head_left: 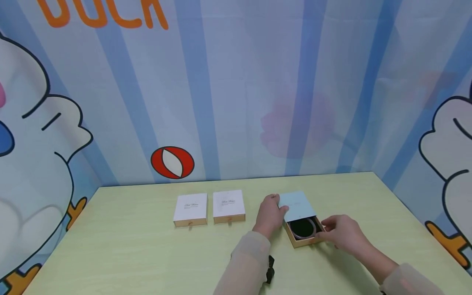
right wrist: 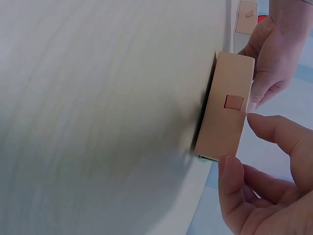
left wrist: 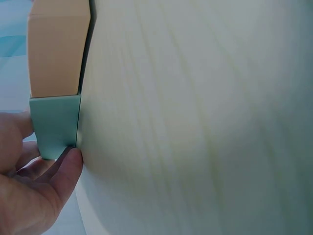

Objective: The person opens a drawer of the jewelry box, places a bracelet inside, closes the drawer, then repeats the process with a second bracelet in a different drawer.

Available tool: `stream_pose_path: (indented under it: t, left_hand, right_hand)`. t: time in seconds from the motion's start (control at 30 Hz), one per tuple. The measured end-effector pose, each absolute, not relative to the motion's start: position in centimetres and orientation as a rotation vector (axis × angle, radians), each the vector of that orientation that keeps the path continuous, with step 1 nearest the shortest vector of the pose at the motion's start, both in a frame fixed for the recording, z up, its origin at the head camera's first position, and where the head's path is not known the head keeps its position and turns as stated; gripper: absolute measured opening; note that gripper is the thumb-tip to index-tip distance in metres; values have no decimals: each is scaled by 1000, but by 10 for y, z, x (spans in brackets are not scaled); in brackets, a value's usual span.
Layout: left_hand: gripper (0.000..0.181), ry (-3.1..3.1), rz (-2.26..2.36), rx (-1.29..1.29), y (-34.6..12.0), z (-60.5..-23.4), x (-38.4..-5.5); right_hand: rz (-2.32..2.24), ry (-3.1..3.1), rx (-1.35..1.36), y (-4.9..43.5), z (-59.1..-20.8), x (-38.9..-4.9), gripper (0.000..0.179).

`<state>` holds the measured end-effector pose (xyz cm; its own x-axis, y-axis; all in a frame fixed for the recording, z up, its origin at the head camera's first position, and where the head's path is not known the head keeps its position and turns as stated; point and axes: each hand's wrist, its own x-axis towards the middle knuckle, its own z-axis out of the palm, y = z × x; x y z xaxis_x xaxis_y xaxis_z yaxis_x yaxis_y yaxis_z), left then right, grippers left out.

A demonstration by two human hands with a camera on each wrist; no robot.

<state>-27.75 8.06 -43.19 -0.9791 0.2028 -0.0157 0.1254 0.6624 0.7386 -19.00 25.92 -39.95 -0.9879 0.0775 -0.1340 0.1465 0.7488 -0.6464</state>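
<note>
A slide-out gift box lies tilted on the table, its light blue sleeve [head_left: 295, 205] pushed back from a tan drawer [head_left: 304, 242]. Inside the drawer sits a pale ring, like a bangle [head_left: 314, 226], around a dark round middle. My left hand [head_left: 271, 215] grips the sleeve at its left side; the left wrist view shows thumb and fingers around the sleeve's end [left wrist: 56, 125]. At the drawer's front right corner is my right hand [head_left: 344, 233], thumb on the upper edge and curled fingers against the side. A small pull tab [right wrist: 234, 102] shows on the drawer's front.
Two white gift boxes, one on the left [head_left: 190, 209] and one nearer the middle [head_left: 228, 206], stand left of my left hand, with tan fronts and small tabs. Behind the pale yellow table [head_left: 147, 254] hangs a blue striped cloth [head_left: 236, 102] with cartoon figures.
</note>
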Motion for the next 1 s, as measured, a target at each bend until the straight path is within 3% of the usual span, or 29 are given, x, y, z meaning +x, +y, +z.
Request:
stream_pose_path:
  t: [0.37,1.0]
  left_hand:
    - [53,2770,1235,268,81,-431,-277]
    - [53,2761,1243,265,81,-431,-277]
  right_hand:
    - [-1036,2807,169,263,-408,-189,42]
    - [-1064,2788,124,266,-408,-189,41]
